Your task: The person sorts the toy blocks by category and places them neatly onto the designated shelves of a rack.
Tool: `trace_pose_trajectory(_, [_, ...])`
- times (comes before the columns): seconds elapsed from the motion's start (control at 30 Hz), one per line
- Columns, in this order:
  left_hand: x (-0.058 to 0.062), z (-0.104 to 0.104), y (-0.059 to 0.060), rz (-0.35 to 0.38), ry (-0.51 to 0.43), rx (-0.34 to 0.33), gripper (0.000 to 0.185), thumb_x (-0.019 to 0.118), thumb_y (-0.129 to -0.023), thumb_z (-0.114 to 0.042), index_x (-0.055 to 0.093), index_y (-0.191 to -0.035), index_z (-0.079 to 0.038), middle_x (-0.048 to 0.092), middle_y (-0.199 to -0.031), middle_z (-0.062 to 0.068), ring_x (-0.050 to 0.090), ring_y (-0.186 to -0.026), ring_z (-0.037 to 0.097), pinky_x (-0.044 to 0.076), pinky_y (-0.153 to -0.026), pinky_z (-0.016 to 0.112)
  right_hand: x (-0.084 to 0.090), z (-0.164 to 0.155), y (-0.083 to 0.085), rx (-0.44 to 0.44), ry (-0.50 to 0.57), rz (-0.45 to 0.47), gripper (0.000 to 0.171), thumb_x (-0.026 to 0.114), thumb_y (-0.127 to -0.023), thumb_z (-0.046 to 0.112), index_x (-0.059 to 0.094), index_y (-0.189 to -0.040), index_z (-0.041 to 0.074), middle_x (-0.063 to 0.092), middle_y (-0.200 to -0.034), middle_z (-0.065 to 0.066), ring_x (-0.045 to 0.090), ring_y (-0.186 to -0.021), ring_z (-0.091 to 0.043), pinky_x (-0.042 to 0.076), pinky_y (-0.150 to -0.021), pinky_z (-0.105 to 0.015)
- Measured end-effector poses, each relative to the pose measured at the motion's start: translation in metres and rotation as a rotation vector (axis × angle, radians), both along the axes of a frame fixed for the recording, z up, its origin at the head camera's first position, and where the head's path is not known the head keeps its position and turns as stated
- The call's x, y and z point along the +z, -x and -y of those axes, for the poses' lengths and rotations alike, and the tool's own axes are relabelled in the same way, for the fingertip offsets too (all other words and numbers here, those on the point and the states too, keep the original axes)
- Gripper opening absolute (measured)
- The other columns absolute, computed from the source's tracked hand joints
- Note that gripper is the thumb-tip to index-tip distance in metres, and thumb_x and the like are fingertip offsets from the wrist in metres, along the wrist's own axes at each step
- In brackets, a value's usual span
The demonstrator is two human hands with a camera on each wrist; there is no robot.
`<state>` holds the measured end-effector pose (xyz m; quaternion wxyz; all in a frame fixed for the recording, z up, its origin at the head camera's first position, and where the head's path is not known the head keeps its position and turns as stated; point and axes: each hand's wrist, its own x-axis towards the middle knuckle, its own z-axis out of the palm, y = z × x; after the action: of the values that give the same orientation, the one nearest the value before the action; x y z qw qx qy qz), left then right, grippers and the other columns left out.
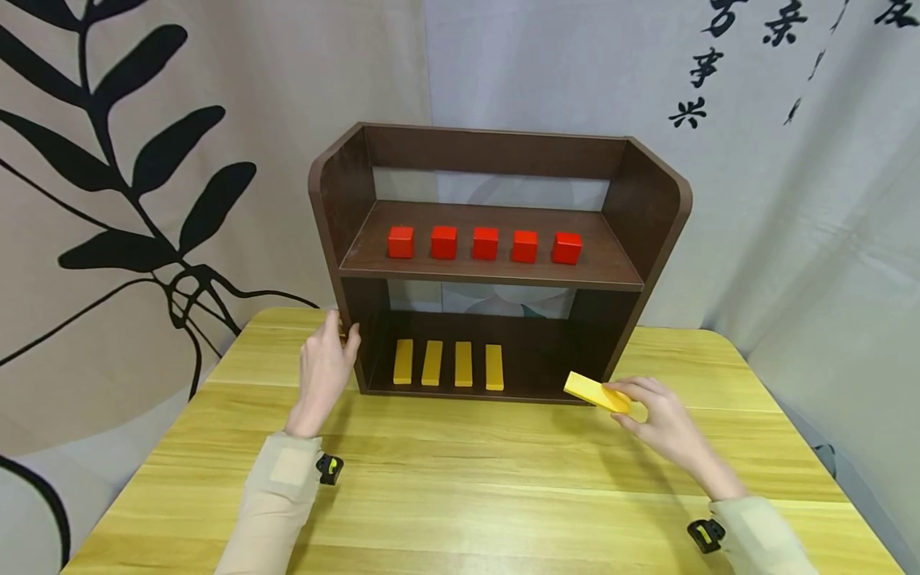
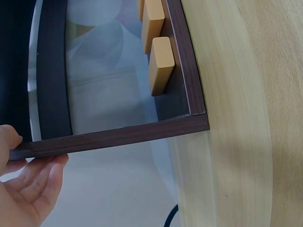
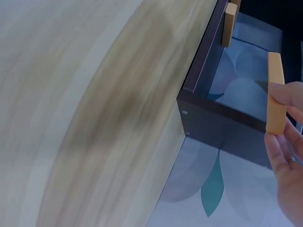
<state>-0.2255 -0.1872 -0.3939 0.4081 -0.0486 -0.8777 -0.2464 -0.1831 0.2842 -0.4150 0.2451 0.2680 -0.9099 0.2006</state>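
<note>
We see right hand point(image 1: 664, 423) pinching yellow block point(image 1: 596, 391) between thumb and fingertips, just off near right corner of dark shelf unit point(image 1: 650, 216). Left hand point(image 1: 325, 371) rests flat against unit's left wall, fingers straight, gripping nothing; we judge it steadies unit. Four yellow blocks point(image 1: 448, 364) lie in row on lower level, left of centre, open space to their right. Five red cubes point(image 1: 485, 243) line upper shelf. Unit stands at far side of wooden table point(image 1: 460, 495).
</note>
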Motion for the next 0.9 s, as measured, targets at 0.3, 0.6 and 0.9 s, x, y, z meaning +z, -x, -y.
trace_pose_trajectory(0.3, [0.001, 0.000, 0.000, 0.003, -0.006, -0.006, 0.019, 0.062, -0.090, -0.010, 0.048, -0.087, 0.002, 0.057, -0.064, 0.019, 0.058, -0.051, 0.036, 0.042, -0.041, 0.041, -0.007, 0.021, 0.009, 0.010, 0.024, 0.051, 0.044, 0.082, -0.066, 0.000, 0.069, -0.108, 0.005, 0.070, -0.101, -0.009, 0.064, -0.088, -0.024, 0.054, -0.073, -0.041])
trace_pose_trajectory(0.6, [0.001, 0.000, 0.000, 0.005, -0.005, -0.002, 0.019, 0.062, -0.090, -0.011, 0.048, -0.088, 0.002, 0.057, -0.064, 0.019, 0.058, -0.051, 0.036, 0.042, -0.042, 0.042, -0.015, 0.042, 0.019, 0.019, 0.053, 0.151, 0.039, 0.080, -0.072, 0.007, 0.068, -0.109, 0.003, 0.070, -0.102, -0.010, 0.063, -0.080, -0.018, 0.055, -0.067, -0.034])
trace_pose_trajectory(0.9, [0.001, 0.000, 0.000, 0.005, -0.010, -0.009, 0.019, 0.062, -0.090, -0.011, 0.049, -0.088, 0.002, 0.057, -0.064, 0.019, 0.058, -0.050, 0.036, 0.042, -0.041, 0.041, -0.024, 0.063, 0.029, -0.037, 0.061, 0.245, 0.032, 0.078, -0.075, 0.011, 0.070, -0.106, 0.003, 0.069, -0.100, -0.014, 0.064, -0.077, -0.018, 0.053, -0.064, -0.029])
